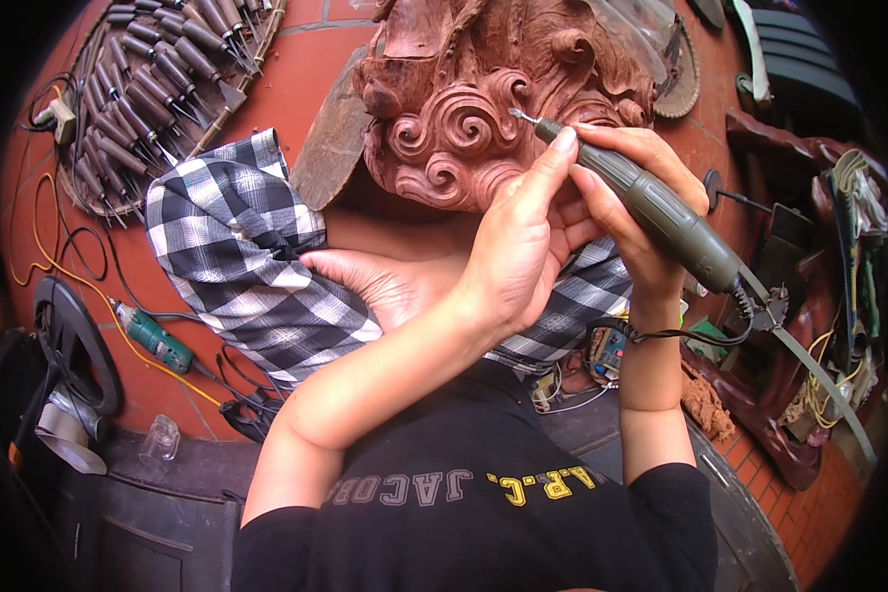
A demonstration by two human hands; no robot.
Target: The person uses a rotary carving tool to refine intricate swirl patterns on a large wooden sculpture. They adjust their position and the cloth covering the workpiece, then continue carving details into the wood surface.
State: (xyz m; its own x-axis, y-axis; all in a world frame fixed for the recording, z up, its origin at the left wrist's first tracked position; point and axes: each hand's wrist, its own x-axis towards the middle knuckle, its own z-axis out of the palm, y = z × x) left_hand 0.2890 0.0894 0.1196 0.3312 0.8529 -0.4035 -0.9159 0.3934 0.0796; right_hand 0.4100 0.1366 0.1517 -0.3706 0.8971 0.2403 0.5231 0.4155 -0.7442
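My right hand (641, 187) wraps round a dark green carving handpiece (666, 209), its fingers closed on the barrel. The handpiece slants up to the left and ends in a short metal bit (523, 115). With its thumb pressed against the handpiece's nose and its fingers curled below, my left hand (518, 242) steadies the front end. Bit and fingers are in front of a reddish-brown wood carving (434, 138) with spiral scrolls. Whether the bit touches the wood, I cannot tell. Part of the carving's lower right is hidden behind my hands.
A tray of wooden-handled chisels (153, 84) lies at the far left. Left of my checked-trouser legs are a green power tool (156, 337), cords and a small glass (160, 439). A flat board (333, 138) leans by the carving; dark carved wood (809, 266) stands right.
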